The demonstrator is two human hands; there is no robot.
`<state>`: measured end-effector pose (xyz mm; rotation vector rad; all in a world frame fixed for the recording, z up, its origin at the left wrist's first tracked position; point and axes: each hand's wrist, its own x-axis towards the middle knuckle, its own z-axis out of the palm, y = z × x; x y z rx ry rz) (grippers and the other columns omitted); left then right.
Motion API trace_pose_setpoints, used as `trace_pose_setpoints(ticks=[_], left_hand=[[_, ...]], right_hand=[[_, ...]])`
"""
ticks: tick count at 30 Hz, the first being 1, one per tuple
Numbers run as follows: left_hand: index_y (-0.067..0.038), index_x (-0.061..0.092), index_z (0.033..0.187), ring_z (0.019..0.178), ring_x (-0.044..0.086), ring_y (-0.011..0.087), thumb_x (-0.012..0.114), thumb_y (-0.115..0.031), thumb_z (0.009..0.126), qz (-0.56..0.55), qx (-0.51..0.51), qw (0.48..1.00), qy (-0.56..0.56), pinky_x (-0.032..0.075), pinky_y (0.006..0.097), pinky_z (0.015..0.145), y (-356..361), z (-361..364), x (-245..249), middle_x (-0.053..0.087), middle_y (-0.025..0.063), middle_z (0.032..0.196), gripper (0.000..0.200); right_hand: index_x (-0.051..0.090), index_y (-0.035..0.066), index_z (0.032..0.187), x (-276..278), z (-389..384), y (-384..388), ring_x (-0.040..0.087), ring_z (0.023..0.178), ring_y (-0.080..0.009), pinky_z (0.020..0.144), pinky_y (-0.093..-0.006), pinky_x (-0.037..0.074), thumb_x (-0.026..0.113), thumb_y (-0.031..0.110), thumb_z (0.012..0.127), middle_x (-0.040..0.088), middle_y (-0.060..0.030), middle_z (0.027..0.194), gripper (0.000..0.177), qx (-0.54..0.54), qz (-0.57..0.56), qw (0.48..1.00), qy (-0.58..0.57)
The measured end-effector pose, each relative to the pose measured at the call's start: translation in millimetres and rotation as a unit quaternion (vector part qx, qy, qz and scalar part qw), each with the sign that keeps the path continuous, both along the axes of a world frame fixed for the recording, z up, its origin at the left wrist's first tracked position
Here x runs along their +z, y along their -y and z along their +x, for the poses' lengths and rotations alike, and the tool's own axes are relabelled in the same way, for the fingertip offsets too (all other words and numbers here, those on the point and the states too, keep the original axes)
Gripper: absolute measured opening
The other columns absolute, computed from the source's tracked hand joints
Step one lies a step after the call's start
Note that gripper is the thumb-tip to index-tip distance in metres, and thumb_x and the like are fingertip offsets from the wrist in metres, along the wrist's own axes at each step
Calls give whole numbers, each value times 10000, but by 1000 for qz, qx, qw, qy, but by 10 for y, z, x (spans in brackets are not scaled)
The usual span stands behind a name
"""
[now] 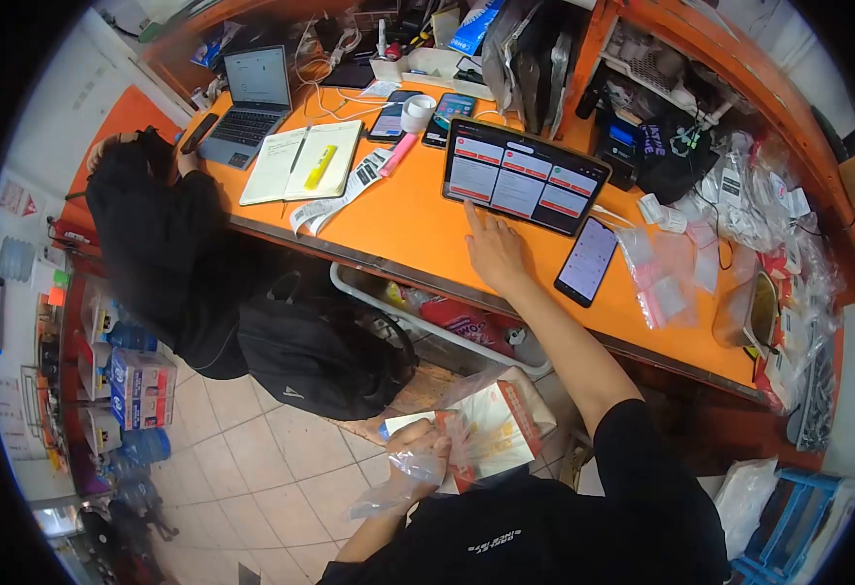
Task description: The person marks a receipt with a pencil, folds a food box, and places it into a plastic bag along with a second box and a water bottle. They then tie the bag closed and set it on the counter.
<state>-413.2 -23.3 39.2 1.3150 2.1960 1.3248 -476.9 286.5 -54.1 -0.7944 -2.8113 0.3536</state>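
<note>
My right hand (494, 251) reaches over the orange desk (379, 229), its index finger extended to the lower edge of a tablet (520, 175) that shows red and white panels. The other fingers are loosely bent, with nothing in them. Low in the view, my left hand (420, 453) is closed on the gathered top of a clear plastic bag (374, 499). A white, red and yellow package (491, 429) lies inside that bag. Right of my right hand, a phone (586, 261) lies on the desk with its screen lit.
A person in black (155, 234) leans at the desk's left end, by a laptop (252, 97) and an open notebook (301, 161). A black backpack (315, 356) is beside them. Under the desk edge is a white bin (349, 283). Plastic bags (739, 195) pile up at right.
</note>
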Motion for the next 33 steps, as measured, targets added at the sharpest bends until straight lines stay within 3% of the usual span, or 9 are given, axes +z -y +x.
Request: trace_pose_setpoints(ticks=[6, 17, 20, 22, 24, 26, 28, 30, 33], left_hand=[[-39, 619, 705, 527, 520, 244, 574, -162, 859, -11, 20, 999, 25, 421, 374, 500, 1, -39, 22, 493, 82, 623, 203], [-15, 638, 799, 601, 549, 263, 567, -144, 872, -48, -6, 998, 33, 426, 377, 537, -63, -30, 30, 542, 103, 689, 164], [-13, 630, 801, 620, 549, 266, 562, -147, 878, -41, -49, 998, 28, 425, 373, 553, -198, 27, 48, 546, 105, 706, 169], [-12, 625, 803, 633, 548, 268, 558, -150, 883, -31, -114, 993, 25, 424, 371, 564, -333, 96, 84, 549, 106, 718, 173], [-11, 620, 805, 646, 548, 269, 554, -152, 887, -23, -194, 981, 24, 423, 369, 574, -505, 242, 148, 551, 107, 729, 176], [-10, 614, 807, 658, 548, 271, 551, -155, 892, -10, -286, 958, 25, 423, 367, 585, -653, 412, 254, 554, 108, 741, 180], [-9, 609, 808, 671, 547, 273, 547, -157, 896, 5, -376, 926, 22, 422, 365, 595, -803, 625, 392, 556, 110, 752, 183], [-8, 604, 810, 684, 547, 275, 544, -160, 901, 27, -452, 892, 17, 421, 362, 606, -950, 712, 585, 559, 111, 763, 187], [-6, 596, 813, 702, 546, 278, 538, -164, 907, 66, -540, 839, -6, 420, 359, 621, -1079, 768, 816, 563, 113, 781, 193]], right_hand=[[199, 116, 1483, -44, -175, -28, 615, 847, -367, 732, -479, 507, 486, 281, 935, 608, -224, 955, 640, -22, -34, 999, -1], [241, 95, 1464, -32, -154, -64, 626, 818, -389, 717, -478, 512, 480, 281, 936, 617, -240, 877, 608, -11, -50, 999, -1], [308, 72, 1425, 203, 213, 81, 613, 794, -409, 706, -488, 492, 486, 273, 927, 612, -245, 835, 566, 18, -111, 993, -38], [386, 39, 1348, 295, 839, 327, 607, 768, -402, 684, -487, 479, 501, 236, 917, 604, -242, 822, 488, -26, -107, 987, -118], [434, 16, 1255, 222, 1637, 476, 599, 722, -377, 659, -455, 475, 528, 170, 899, 599, -218, 801, 399, -65, -72, 952, -290], [454, 11, 1193, 445, 2575, 722, 606, 722, -343, 649, -415, 475, 547, 102, 878, 590, -183, 778, 340, -179, -110, 929, -305], [458, 11, 1176, 636, 3485, 1112, 590, 638, -290, 603, -378, 467, 553, 76, 872, 568, -149, 748, 325, -329, -58, 879, -340], [451, 24, 1184, 911, 4166, 1544, 637, 749, -337, 663, -410, 483, 532, 101, 877, 623, -180, 807, 327, -495, -63, 801, -331], [449, 29, 1175, 1229, 4876, 2373, 616, 689, -310, 633, -404, 469, 541, 84, 865, 595, -155, 759, 328, -662, 89, 667, -329]])
